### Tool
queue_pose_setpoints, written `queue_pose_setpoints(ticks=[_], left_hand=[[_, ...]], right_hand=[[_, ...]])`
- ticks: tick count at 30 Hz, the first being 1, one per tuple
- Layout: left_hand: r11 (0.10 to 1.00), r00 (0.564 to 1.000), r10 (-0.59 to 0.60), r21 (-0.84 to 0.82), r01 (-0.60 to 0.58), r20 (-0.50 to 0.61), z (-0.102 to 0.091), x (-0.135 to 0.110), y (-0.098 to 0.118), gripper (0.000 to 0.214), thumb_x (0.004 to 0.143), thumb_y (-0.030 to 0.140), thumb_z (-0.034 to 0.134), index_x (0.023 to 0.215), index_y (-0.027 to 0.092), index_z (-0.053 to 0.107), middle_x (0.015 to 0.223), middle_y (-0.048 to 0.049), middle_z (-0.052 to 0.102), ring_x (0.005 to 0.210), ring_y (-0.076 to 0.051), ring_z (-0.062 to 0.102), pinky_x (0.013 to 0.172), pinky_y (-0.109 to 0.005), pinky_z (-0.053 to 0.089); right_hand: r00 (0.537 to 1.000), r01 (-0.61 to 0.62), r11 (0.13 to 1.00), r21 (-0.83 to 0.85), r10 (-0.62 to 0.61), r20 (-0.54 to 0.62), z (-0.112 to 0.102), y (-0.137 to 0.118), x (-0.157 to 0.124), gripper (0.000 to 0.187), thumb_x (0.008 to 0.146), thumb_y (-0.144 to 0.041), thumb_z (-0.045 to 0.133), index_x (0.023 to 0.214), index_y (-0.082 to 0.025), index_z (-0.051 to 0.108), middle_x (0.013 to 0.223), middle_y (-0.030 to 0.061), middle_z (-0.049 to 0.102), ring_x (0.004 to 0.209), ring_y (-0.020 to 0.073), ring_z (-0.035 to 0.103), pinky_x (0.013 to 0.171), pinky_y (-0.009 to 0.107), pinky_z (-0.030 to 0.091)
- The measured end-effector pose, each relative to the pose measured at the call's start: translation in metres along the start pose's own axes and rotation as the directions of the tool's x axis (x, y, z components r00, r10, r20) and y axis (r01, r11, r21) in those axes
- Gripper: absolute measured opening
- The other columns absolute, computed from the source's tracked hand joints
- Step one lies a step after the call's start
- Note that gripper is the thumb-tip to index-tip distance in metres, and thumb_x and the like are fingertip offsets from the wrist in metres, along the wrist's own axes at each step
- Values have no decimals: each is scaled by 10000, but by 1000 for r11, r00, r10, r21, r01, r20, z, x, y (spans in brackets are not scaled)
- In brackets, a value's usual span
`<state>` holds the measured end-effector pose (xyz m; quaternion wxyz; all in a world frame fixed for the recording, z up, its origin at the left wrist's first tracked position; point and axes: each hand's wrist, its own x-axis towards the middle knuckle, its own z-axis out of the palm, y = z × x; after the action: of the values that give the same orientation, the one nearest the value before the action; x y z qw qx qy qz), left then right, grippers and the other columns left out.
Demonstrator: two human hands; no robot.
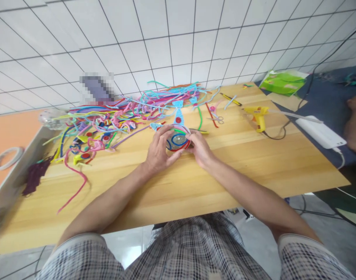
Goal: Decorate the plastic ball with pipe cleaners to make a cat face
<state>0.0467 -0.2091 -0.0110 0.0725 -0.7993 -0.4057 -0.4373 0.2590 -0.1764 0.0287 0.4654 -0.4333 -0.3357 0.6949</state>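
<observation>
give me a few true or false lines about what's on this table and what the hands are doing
1. The left hand and right hand both hold the round pipe-cleaner coil. True.
2. The glue gun is in the right hand. False: it lies on the table, off to the right, untouched.
3. The loose pipe cleaners are piled mostly left of the coil. True.
4. The glue gun is red. False: it is yellow.

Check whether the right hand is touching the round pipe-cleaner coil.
Touching. In the head view the right hand presses its fingertips on the right edge of the coil, with no gap between them; the left hand cups the opposite side.
</observation>
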Motion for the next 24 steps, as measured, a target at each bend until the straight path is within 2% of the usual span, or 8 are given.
queue_pose_setpoints(ticks=[9,15,18,20,22,24], left_hand=[[990,991,-133,-47,133,-5,12,-10,-8,744,1105,561,970,1675,275,588,1725,-234,768,1629,-435,772,1385,-689,615],[988,990,-134,-79,131,-32,18,-14,-6,679,1117,556,926,1649,274,613,1698,-226,779,1612,-426,775,1371,-679,618],[982,985,-174,-76,173,-8,19,-14,-5,701,1094,622,948,1617,271,641,1687,-229,782,1616,-437,766,1383,-697,607],[979,983,-181,-91,183,22,18,-14,-5,703,1094,634,945,1616,270,647,1693,-233,781,1629,-441,758,1399,-705,593],[979,986,-161,-118,165,48,16,-13,-5,700,1116,625,920,1648,268,637,1717,-243,771,1651,-446,746,1422,-716,573],[979,988,-146,-132,153,57,14,-13,-4,709,1144,629,879,1692,264,617,1754,-254,749,1685,-450,725,1443,-727,558]], right_hand=[[998,26,987,-159,-17,56,-4,11,-3,622,712,-658,1024,1140,-324,722,1198,-2,866,1241,291,827,988,433,714],[990,125,963,-238,-106,91,-17,14,-1,552,831,-681,1027,1179,-333,777,1247,4,865,1298,296,802,1156,466,686],[978,201,917,-345,-169,120,-24,5,-1,476,868,-611,1036,1193,-340,818,1317,28,888,1352,339,795,1301,542,632],[972,231,865,-446,-186,144,-28,-3,0,420,883,-563,1039,1181,-347,837,1327,39,904,1315,367,803,1371,603,574],[968,249,812,-528,-199,150,-31,-11,0,368,895,-526,1030,1156,-350,839,1311,49,911,1253,381,811,1385,643,548],[961,277,781,-560,-237,145,-33,-15,0,337,898,-494,1002,1147,-349,828,1336,64,910,1274,391,813,1374,645,554]])
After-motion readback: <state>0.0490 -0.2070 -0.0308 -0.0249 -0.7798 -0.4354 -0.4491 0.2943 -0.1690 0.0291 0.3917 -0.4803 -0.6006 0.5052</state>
